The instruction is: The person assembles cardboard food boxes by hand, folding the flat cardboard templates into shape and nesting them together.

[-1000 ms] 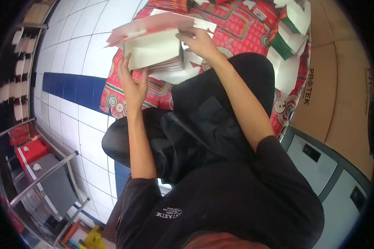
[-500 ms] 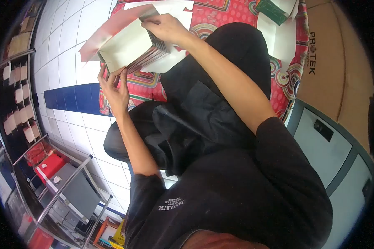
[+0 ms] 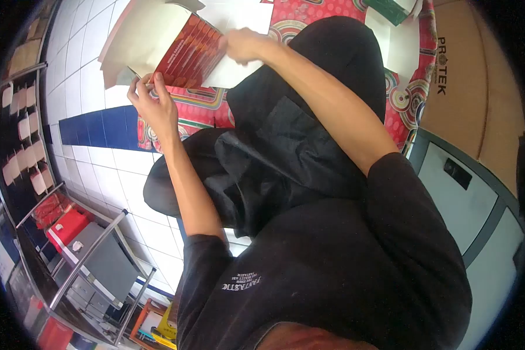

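A red printed cardboard box with a pale inside lies tilted at the top, its flaps spread open to the left. My left hand pinches the near left corner of this box between thumb and fingers. Beside the box's right edge is my right hand, smeared by motion with its fingers curled; whether it touches the box I cannot tell. White card lies flat below that hand, partly hidden by box and hand.
A red patterned cloth covers the surface around my legs. At the upper right are a green box and a white carton piece. Farther right stand a large brown carton and a grey cabinet. A metal-railed cart stands lower left.
The box has turned so its red printed side faces me, and it has shifted slightly left. My right hand has left the box's far corner and moved down and right.
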`<action>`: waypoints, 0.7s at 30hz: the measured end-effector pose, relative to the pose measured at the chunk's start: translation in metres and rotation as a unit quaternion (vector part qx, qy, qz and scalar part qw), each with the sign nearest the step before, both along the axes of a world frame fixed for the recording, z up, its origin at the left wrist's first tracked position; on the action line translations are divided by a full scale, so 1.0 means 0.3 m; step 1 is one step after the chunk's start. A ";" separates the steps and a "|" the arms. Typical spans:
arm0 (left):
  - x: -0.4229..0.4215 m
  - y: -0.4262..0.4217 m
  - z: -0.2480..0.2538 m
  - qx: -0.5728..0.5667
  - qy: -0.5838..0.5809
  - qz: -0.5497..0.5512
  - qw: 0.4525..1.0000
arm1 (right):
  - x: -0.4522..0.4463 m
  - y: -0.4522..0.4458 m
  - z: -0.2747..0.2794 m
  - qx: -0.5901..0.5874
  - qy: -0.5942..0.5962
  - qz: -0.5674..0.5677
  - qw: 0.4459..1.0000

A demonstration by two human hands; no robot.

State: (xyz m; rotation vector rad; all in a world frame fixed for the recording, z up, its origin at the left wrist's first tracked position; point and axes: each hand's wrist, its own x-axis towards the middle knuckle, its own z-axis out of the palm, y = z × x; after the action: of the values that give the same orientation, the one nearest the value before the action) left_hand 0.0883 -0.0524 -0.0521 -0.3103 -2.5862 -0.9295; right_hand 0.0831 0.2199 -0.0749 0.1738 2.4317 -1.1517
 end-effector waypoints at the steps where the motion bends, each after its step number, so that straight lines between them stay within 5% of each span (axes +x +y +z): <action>1: -0.010 -0.006 -0.002 0.001 0.001 0.002 1.000 | 0.034 -0.022 0.018 -0.021 -0.030 0.033 0.999; 3: -0.027 -0.018 -0.005 0.006 0.023 -0.018 1.000 | 0.042 -0.045 0.000 -0.041 -0.059 0.068 0.995; 5: -0.023 -0.007 0.003 0.013 0.014 -0.009 1.000 | 0.020 -0.058 -0.087 0.052 0.074 0.116 0.989; 8: -0.021 0.000 0.007 0.019 0.005 -0.004 1.000 | 0.021 -0.062 -0.103 0.097 0.117 0.128 0.980; 14: -0.025 -0.004 0.007 0.018 0.002 -0.006 1.000 | 0.026 -0.069 -0.054 0.139 0.088 0.139 0.976; 21: -0.024 -0.006 0.003 0.019 -0.002 0.003 1.000 | 0.032 -0.066 -0.083 0.072 0.158 0.108 0.979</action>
State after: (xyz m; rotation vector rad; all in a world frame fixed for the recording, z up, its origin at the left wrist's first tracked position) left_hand 0.0810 -0.0543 -0.0513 -0.2909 -2.5693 -0.9766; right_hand 0.0927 0.2001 -0.0999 -0.2441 2.7297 -0.9670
